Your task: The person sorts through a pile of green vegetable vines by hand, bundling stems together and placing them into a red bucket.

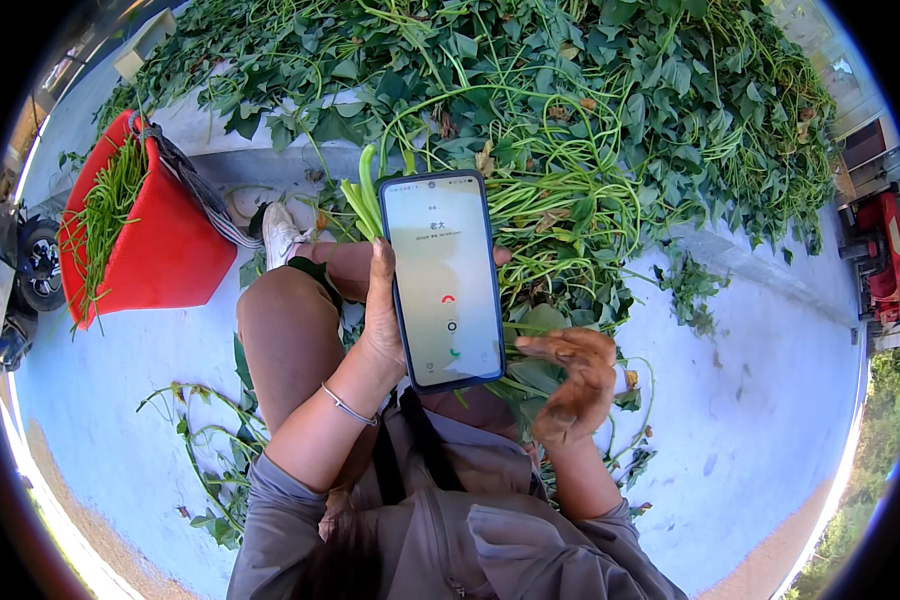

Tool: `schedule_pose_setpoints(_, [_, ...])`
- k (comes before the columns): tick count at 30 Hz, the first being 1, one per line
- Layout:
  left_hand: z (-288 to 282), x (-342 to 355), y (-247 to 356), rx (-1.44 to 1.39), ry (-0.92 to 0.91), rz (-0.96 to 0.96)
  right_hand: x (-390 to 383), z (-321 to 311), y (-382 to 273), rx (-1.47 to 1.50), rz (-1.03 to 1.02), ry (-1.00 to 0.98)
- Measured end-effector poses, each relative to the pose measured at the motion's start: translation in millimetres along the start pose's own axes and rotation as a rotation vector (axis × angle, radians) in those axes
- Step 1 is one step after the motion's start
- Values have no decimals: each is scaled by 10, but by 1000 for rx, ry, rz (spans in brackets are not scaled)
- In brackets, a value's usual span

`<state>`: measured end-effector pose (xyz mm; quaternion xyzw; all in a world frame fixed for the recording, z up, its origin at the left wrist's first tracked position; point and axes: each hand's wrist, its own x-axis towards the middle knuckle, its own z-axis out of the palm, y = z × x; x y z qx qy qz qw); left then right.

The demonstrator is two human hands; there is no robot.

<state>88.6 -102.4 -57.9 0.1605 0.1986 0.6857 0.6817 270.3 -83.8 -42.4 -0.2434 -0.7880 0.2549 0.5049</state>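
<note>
A smartphone point(440, 280) in a dark case lies upright in my left hand point(382, 310), screen toward me. Its lit screen carries a red and a green call icon. My left thumb runs along the phone's left edge, and fingertips show at its right edge. A few pale green stems point(366, 195) stick up between this hand and the phone. My right hand point(573, 380), with dark stains, is just right of the phone's lower part and apart from it. Its index finger points toward the screen and the other fingers bend; nothing shows in it.
A big heap of leafy green vines point(570, 90) spreads in front of me. A red bucket point(185, 240) with cut green stems stands at the left. Loose vines point(215, 440) lie beside my legs on the pale concrete floor point(750, 420). Red machinery point(880, 240) is at the far right.
</note>
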Motion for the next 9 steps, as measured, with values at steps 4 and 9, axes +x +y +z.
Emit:
schedule_pose_setpoints(4, [159,-43,5,-9,97,-20,194,119,-137,-229,-116,-294])
schedule_pose_setpoints(9, [-175,17,26,-130,-169,29,5,4,-3,22,-212,-490])
